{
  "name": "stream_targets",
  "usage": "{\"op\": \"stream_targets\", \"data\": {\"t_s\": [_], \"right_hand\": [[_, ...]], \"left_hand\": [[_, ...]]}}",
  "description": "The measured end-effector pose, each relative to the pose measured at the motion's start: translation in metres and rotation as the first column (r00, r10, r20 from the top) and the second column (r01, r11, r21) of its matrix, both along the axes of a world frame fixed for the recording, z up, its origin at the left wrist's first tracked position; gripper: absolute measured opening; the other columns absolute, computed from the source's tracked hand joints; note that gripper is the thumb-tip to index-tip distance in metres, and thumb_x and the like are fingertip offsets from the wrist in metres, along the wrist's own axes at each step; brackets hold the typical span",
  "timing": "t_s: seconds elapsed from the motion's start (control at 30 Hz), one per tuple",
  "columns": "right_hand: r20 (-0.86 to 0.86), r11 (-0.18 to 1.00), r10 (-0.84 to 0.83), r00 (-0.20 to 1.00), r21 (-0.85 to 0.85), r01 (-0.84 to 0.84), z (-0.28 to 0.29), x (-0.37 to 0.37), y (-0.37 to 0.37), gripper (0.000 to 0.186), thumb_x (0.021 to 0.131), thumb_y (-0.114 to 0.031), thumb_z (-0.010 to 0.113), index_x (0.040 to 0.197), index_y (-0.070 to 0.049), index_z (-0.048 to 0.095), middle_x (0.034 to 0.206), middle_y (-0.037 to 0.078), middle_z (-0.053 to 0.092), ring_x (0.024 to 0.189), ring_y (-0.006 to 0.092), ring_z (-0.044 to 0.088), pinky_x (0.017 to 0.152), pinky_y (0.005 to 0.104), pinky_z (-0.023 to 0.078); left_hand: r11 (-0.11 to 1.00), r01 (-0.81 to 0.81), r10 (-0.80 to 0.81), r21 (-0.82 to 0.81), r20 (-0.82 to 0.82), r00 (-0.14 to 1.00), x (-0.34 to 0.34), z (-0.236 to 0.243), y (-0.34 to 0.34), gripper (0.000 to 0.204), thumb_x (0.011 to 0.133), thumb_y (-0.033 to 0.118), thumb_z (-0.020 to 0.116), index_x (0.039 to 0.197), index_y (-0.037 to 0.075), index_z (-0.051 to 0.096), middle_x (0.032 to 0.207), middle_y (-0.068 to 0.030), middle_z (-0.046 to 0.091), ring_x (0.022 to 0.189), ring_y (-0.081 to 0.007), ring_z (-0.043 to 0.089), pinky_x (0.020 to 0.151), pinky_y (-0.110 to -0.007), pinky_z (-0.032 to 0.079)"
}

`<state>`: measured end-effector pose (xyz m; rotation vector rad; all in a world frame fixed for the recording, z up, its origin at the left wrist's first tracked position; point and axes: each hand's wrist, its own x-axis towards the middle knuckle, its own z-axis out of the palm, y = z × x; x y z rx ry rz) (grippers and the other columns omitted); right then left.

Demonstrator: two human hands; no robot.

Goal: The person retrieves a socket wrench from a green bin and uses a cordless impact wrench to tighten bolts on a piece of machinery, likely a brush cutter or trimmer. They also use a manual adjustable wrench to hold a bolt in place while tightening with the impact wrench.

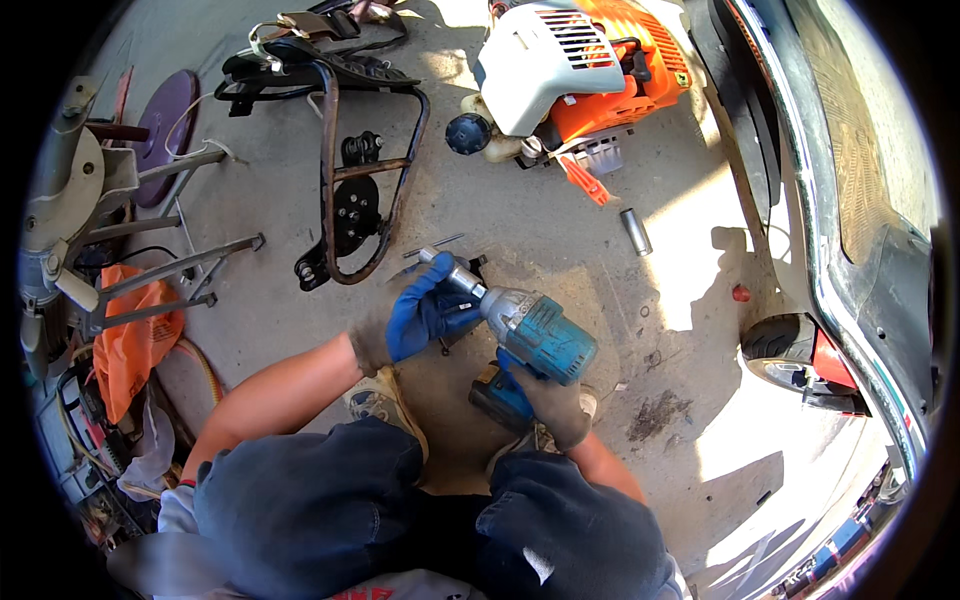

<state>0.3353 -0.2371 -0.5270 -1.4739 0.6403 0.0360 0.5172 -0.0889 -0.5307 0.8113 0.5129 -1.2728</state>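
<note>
A teal and grey cordless impact wrench (548, 338) lies across my lap area, above the floor, its nose pointing left and away. My right hand (552, 402), in a blue and grey glove, is wrapped round its handle just above the battery (498, 396). At the nose, my gloved left hand (422, 318) has its fingers closed round a long silver socket (462, 278). Part of the socket's far end sticks out past the fingers. Behind it on the floor are a thin metal rod (452, 239) and a small dark part, mostly hidden by my left hand.
A black tubular frame with straps (326, 150) lies ahead on the left. An orange and white engine unit (625, 75) stands farther ahead. A silver metal tube (635, 232) lies to the right. Metal legs, an orange bag (128, 340) and a vehicle-like body (815, 230) flank the floor.
</note>
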Motion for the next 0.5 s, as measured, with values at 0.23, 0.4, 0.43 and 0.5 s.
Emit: {"op": "stream_targets", "data": {"t_s": [0.23,0.4,0.43,0.5], "right_hand": [[-0.281,0.799,0.491,0.824,-0.23,-0.555,-0.021,-0.013,-0.074,0.052,0.085,-0.031,0.072,0.128,-0.005,0.057,0.125,0.017,0.059,0.113,0.0288,0.059,0.093,0.0404,0.049],[-0.436,0.361,-0.345,0.831,-0.879,-0.311,-0.081,0.051,-0.261,0.056,0.086,-0.035,0.066,0.13,-0.005,0.051,0.117,0.02,0.059,0.113,0.0375,0.055,0.096,0.0454,0.046],[-0.522,0.351,-0.382,0.763,-0.845,-0.403,-0.108,0.043,-0.284,0.054,0.085,-0.035,0.066,0.127,-0.004,0.053,0.114,0.019,0.06,0.112,0.0371,0.055,0.096,0.0452,0.045],[-0.516,0.241,-0.36,0.777,-0.856,-0.457,-0.126,0.048,-0.271,0.047,0.084,-0.034,0.067,0.119,-0.003,0.057,0.11,0.018,0.06,0.108,0.0352,0.057,0.093,0.045,0.046]], "left_hand": [[0.999,-0.01,0.011,-0.054,0.031,0.999,-0.015,-0.008,-0.044,0.026,0.101,0.033,0.049,0.107,0.009,0.057,0.107,-0.0137,0.066,0.106,-0.0307,0.063,0.092,-0.047,0.052],[0.999,0.024,-0.025,0.042,0.032,0.999,-0.026,0.01,-0.058,0.025,0.101,0.033,0.051,0.11,0.009,0.053,0.101,-0.0165,0.066,0.103,-0.0345,0.064,0.091,-0.048,0.053],[0.999,0.039,-0.038,-0.029,0.033,0.999,-0.032,0.008,-0.06,0.025,0.1,0.032,0.052,0.111,0.009,0.053,0.101,-0.0167,0.066,0.102,-0.0344,0.064,0.09,-0.049,0.053],[0.993,0.034,-0.027,-0.113,0.065,0.998,-0.044,0.001,-0.042,0.025,0.1,0.031,0.054,0.112,0.009,0.053,0.102,-0.0172,0.066,0.102,-0.0342,0.064,0.088,-0.049,0.054]]}}
